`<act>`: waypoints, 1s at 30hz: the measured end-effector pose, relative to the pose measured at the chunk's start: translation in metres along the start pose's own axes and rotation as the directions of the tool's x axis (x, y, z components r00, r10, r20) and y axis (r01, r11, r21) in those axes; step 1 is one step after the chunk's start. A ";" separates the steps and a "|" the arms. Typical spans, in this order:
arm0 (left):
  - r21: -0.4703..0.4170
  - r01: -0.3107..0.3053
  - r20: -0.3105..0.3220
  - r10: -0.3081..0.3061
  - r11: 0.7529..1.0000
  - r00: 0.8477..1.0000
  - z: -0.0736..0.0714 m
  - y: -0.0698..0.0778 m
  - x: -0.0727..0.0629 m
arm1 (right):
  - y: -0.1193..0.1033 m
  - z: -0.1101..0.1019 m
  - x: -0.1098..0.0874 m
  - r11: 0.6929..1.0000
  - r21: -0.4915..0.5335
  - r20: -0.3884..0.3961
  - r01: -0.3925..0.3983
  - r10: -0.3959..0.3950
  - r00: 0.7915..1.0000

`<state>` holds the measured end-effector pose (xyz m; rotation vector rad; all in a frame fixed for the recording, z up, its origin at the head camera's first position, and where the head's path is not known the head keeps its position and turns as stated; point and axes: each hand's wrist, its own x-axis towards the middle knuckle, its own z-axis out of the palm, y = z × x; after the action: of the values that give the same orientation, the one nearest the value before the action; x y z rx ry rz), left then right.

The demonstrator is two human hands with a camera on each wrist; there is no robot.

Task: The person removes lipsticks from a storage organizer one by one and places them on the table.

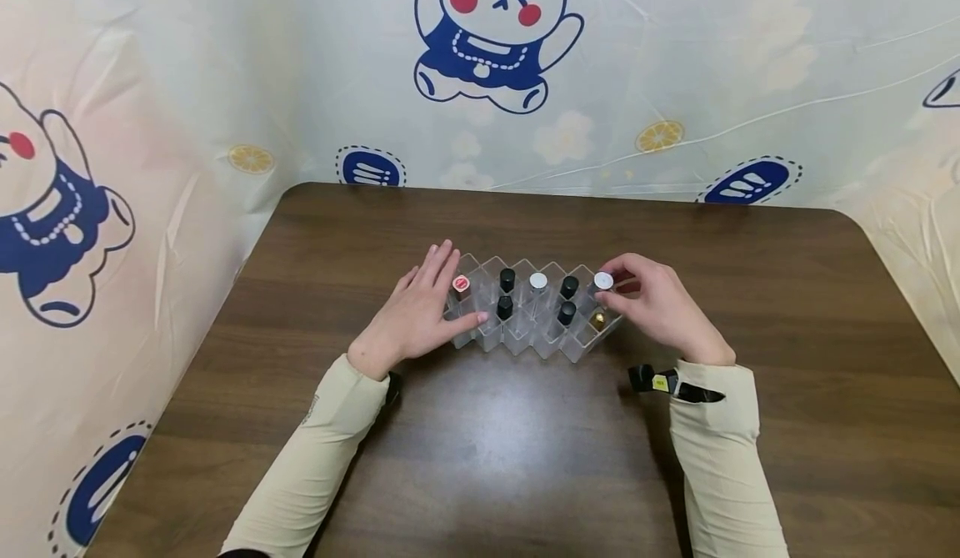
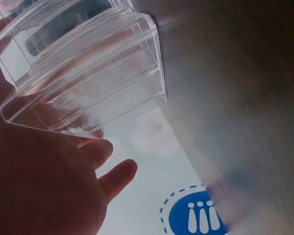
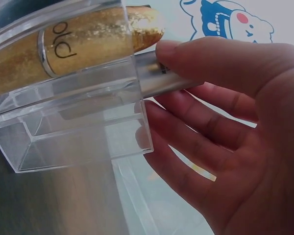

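Observation:
A clear acrylic lipstick organizer (image 1: 517,339) with diamond-shaped slots stands on the table. My left hand (image 1: 420,312) rests against its left end, fingers straight and spread, thumb along the near side; the left wrist view shows the clear wall (image 2: 103,73) beside the palm. At the right end, my right hand (image 1: 660,304) pinches a silver lipstick tube (image 3: 154,81) with a white top between thumb and fingers. The tube's lower part is within a back slot. In front of it stands a gold glittery tube (image 3: 83,46). A red-topped tube (image 1: 461,286) sits near my left fingers.
Several black-capped tubes (image 1: 507,280) and another white-topped tube (image 1: 537,283) stand in the middle slots. The brown wooden table (image 1: 510,458) runs back to a hanging cloth (image 1: 300,57) with cartoon prints. A dark strap (image 1: 652,379) is on the right wrist.

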<state>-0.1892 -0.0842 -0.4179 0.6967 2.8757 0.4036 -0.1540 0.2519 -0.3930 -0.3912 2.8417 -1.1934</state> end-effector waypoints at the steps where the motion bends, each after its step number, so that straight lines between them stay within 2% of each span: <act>1: -0.004 -0.002 0.001 0.002 1.000 1.000 0.000 0.000 0.000 | 0.000 0.000 0.000 1.000 0.003 -0.003 0.000 0.000 1.000; 13: -0.025 -0.002 0.004 0.002 1.000 1.000 0.001 -0.001 0.001 | 0.000 0.000 0.000 0.998 0.036 -0.047 0.046 -0.045 0.998; 30: -0.048 -0.002 0.018 0.003 0.999 1.000 0.001 0.000 0.002 | -0.001 -0.004 -0.001 0.997 0.037 -0.103 0.066 -0.062 0.993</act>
<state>-0.1905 -0.0836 -0.4190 0.6927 2.8385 0.4630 -0.1533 0.2540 -0.3894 -0.4351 2.9053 -1.3168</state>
